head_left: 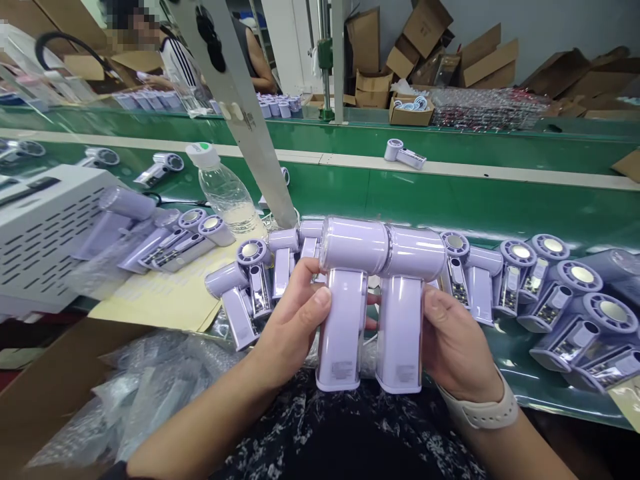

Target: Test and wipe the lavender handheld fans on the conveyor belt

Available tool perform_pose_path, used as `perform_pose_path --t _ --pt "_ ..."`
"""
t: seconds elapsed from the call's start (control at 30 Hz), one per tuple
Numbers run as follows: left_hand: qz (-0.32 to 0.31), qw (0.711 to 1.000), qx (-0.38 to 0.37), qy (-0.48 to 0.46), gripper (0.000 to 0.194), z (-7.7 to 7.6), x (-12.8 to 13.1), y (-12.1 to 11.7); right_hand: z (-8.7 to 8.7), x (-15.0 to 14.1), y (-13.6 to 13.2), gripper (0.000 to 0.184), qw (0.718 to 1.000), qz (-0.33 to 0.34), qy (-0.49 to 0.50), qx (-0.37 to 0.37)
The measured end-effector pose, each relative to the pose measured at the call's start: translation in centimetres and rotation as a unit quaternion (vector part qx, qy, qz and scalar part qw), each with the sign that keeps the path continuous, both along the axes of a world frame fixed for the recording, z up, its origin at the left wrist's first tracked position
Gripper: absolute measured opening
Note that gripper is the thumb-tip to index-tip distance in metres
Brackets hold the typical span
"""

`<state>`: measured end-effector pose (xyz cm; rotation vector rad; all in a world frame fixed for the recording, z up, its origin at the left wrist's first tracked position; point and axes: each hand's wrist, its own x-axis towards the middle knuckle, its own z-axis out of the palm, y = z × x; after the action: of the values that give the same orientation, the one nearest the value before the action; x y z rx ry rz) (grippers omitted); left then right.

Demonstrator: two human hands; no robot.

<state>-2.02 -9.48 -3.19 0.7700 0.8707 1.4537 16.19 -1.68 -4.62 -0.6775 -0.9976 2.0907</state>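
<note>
My left hand [300,313] is closed around the handle of a lavender handheld fan [341,320], thumb on its left side. A second lavender handheld fan [401,327] is gripped by my right hand [453,333], which has a pale watch strap [493,407] on its wrist. Both fans stand upright side by side, their round heads touching end to end. Small printed labels show near the handle bottoms. Some fingers of both hands are hidden behind the fans. Beyond them, several more lavender fans [250,273] lie on the green bench, more of them at the right [580,287].
A clear water bottle [225,193] stands behind a slanted metal post [250,127]. At left are a white vented box [45,233], yellow paper [165,303] and a carton [55,380] of bubble bags. One fan [405,155] lies on the conveyor line. Two people work across it.
</note>
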Motion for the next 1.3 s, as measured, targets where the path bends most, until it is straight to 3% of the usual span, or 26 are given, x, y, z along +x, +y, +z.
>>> perform_pose_path --t 0.1,0.23,0.37,0.53,0.63,0.8,1.0,1.3 --pt "-0.005 1.0 -0.015 -0.014 0.046 0.2 -0.1 0.5 0.3 -0.2 0.2 0.028 1.0 0.0 0.013 -0.015" --pt "-0.063 0.994 -0.057 -0.065 0.052 -0.1 0.0 1.3 0.4 -0.7 0.4 0.032 0.998 0.002 0.013 -0.056" --pt "-0.061 0.991 -0.077 -0.094 0.043 -0.3 0.3 1.7 0.6 -0.9 0.2 0.041 0.999 0.012 -0.012 -0.039" --pt "-0.111 0.983 -0.054 -0.134 0.034 -0.1 0.1 1.8 1.1 -0.5 0.2 0.044 1.0 0.004 0.017 -0.025" --pt "-0.098 0.99 -0.037 -0.099 0.026 0.0 -0.3 1.6 1.1 0.3 0.5 0.038 0.999 0.007 0.028 -0.027" --pt "-0.068 0.997 -0.011 -0.022 0.041 0.1 -0.6 1.1 0.7 0.9 0.7 0.027 0.998 -0.067 0.021 0.006" --pt "-0.064 0.998 0.008 0.017 0.049 -0.4 -0.8 1.3 0.6 -0.1 0.3 0.025 0.992 -0.114 0.034 -0.027" --pt "-0.074 0.997 0.001 0.026 0.044 -1.0 -0.9 1.8 0.6 -0.7 0.3 0.021 0.992 -0.1 0.042 -0.067"
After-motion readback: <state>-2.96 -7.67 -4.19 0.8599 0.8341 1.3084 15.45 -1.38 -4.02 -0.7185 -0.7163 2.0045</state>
